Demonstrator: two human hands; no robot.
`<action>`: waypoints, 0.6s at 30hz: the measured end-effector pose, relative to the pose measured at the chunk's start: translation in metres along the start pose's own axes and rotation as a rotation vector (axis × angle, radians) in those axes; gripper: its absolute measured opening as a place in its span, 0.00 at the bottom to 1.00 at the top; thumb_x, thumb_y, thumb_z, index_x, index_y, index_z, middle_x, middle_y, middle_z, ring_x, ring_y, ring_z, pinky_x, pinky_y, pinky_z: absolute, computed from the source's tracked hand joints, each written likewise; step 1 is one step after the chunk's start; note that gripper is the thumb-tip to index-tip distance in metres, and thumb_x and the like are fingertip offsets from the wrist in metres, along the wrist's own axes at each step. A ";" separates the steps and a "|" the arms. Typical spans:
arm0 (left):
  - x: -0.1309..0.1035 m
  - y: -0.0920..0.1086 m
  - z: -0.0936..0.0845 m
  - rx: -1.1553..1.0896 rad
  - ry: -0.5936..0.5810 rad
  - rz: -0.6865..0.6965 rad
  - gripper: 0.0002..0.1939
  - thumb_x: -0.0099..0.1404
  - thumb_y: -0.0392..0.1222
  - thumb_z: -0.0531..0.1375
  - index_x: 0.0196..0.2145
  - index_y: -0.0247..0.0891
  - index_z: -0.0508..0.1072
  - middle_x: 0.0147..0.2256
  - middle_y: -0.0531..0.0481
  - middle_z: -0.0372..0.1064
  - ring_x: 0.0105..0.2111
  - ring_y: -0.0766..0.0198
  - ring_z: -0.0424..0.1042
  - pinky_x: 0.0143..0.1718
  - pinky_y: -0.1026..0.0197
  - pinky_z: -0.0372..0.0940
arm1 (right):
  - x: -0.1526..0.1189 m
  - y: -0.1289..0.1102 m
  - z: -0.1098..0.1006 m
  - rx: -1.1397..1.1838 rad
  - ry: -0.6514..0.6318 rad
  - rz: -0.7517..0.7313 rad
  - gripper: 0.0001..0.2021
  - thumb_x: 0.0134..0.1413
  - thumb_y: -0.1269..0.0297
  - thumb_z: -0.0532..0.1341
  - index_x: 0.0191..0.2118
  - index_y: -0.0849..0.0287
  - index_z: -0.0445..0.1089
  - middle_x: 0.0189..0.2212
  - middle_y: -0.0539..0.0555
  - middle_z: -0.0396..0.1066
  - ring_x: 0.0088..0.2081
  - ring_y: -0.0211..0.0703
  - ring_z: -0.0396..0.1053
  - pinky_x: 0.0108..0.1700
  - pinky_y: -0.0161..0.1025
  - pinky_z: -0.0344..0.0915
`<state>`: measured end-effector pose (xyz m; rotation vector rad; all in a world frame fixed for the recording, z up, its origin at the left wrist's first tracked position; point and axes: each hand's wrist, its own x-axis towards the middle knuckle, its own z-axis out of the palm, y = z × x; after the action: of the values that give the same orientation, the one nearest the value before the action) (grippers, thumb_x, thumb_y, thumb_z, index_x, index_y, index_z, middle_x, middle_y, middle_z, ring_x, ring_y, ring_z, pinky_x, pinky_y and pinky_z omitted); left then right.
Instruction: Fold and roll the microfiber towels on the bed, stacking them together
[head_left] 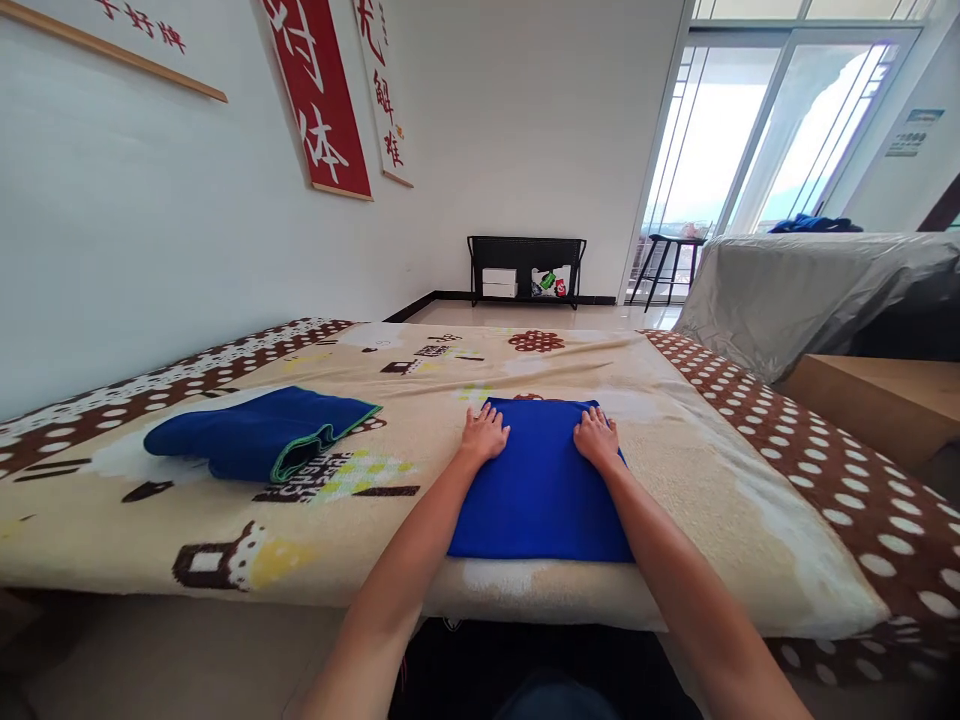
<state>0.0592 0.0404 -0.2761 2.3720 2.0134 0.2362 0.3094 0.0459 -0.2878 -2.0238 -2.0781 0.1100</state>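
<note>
I'm resting both hands on a blue cloth (544,495), right of centre in the lower frame.
The cloth is lying flat on a patterned blanket (720,520); at its far corners I'm laying the left hand (486,433) and the right hand (597,436) palms down, well apart, though I can't tell whether the fingertips are pinching fabric. At left, a green-edged bundle (240,435) is lying folded; at upper centre, a black rack (527,252) is standing by the wall.

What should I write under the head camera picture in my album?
Left hand and right hand on a flat blue cloth, a green-edged cloth nearby on the patterned blanket.
</note>
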 end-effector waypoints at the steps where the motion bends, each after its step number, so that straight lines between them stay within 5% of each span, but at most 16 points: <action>1: 0.007 0.007 0.002 -0.009 0.000 0.022 0.26 0.72 0.51 0.53 0.63 0.38 0.62 0.66 0.39 0.53 0.67 0.47 0.49 0.66 0.33 0.40 | 0.003 -0.011 0.003 0.004 -0.012 -0.055 0.28 0.67 0.65 0.42 0.69 0.67 0.51 0.70 0.65 0.44 0.71 0.52 0.38 0.68 0.53 0.37; 4: 0.026 0.025 0.010 -0.033 -0.002 0.078 0.25 0.68 0.50 0.59 0.60 0.39 0.65 0.62 0.41 0.59 0.60 0.48 0.62 0.60 0.37 0.58 | 0.014 -0.043 0.011 0.024 -0.064 -0.226 0.26 0.67 0.62 0.45 0.69 0.58 0.54 0.70 0.56 0.48 0.71 0.42 0.42 0.68 0.43 0.41; 8: 0.043 0.027 0.018 -0.044 -0.003 0.075 0.27 0.71 0.52 0.53 0.64 0.40 0.61 0.66 0.40 0.54 0.64 0.48 0.56 0.64 0.37 0.51 | 0.032 -0.054 0.016 0.039 -0.072 -0.282 0.25 0.69 0.57 0.45 0.68 0.52 0.54 0.70 0.51 0.48 0.70 0.37 0.43 0.68 0.41 0.40; 12: 0.049 0.002 0.018 -0.035 -0.004 -0.075 0.32 0.73 0.56 0.39 0.69 0.40 0.51 0.70 0.40 0.42 0.70 0.49 0.40 0.67 0.37 0.40 | 0.044 -0.016 0.011 0.023 -0.053 -0.114 0.29 0.69 0.52 0.40 0.70 0.59 0.50 0.70 0.59 0.46 0.71 0.45 0.41 0.68 0.50 0.39; 18: 0.045 -0.019 0.014 -0.026 -0.009 -0.175 0.34 0.72 0.57 0.38 0.70 0.39 0.49 0.70 0.40 0.41 0.70 0.49 0.40 0.67 0.36 0.37 | 0.044 0.044 -0.002 -0.013 -0.072 0.027 0.30 0.69 0.55 0.39 0.70 0.64 0.48 0.70 0.63 0.45 0.71 0.46 0.42 0.68 0.50 0.40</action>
<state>0.0494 0.0888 -0.2877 2.1608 2.1831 0.2442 0.3519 0.0915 -0.2904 -2.0848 -2.1001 0.1780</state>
